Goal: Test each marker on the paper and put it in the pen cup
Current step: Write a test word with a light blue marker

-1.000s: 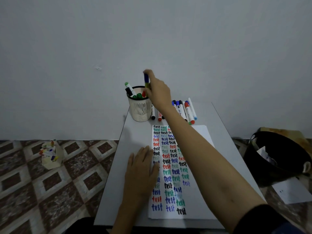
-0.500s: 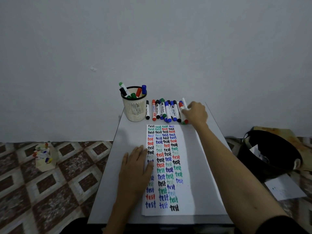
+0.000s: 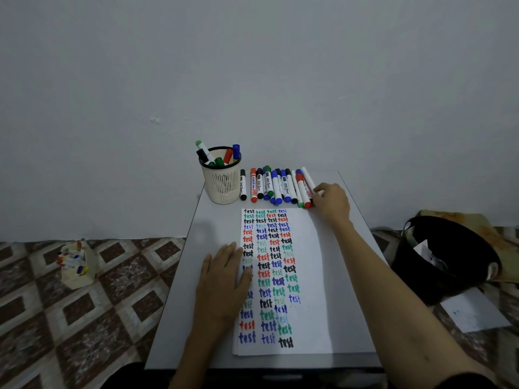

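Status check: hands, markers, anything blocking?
Left hand flat on paper. Right hand at rightmost marker, grip unclear. Pen cup holds several markers; nothing blocking.

I count one table (image 3: 213,226), and on it one pen cup (image 3: 222,186). Six markers (image 3: 228,155) poke out of the cup as far as I can tell: three with green caps, one black, one red and one blue. Beside the cup lies one row of loose markers (image 3: 276,186), about thirteen, though they overlap and I can't be sure of the number. There is one paper (image 3: 314,276), carrying four columns of the word "test". Two hands are over the table, one left hand (image 3: 224,279) and one right hand (image 3: 332,202). On the floor I see one black bin (image 3: 449,262), one loose sheet (image 3: 474,313) and one small box (image 3: 81,273) of pens.
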A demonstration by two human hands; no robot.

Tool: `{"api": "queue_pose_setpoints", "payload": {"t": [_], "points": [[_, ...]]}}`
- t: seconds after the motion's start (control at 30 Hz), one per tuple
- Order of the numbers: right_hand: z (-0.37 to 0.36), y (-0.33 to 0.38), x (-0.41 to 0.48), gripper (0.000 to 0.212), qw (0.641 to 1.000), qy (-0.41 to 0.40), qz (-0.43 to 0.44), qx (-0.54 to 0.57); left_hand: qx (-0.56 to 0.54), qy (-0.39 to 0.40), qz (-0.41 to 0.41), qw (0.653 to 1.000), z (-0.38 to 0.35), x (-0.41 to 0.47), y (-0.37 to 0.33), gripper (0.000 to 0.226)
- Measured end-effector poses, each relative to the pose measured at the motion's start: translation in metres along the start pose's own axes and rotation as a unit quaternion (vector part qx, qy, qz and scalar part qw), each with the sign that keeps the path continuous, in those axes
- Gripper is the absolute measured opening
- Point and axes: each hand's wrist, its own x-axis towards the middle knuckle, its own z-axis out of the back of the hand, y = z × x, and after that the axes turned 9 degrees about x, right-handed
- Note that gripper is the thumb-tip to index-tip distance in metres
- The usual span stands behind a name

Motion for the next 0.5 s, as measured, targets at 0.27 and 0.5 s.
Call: {"api": "queue_pose_setpoints", "payload": {"t": [0.27, 0.5], "points": [[0.008, -0.011, -0.009, 0.015, 0.998, -0.050, -0.012, 0.029, -0.001, -0.005, -0.005, 1.000, -0.002, 0.000, 0.002, 0.076], [0.020, -0.006, -0.023, 0.024, 0.935, -0.161, -0.063, 0.310, -0.004, -0.006, -0.007, 1.000, -0.001, -0.001, 0.000, 0.073]]}}
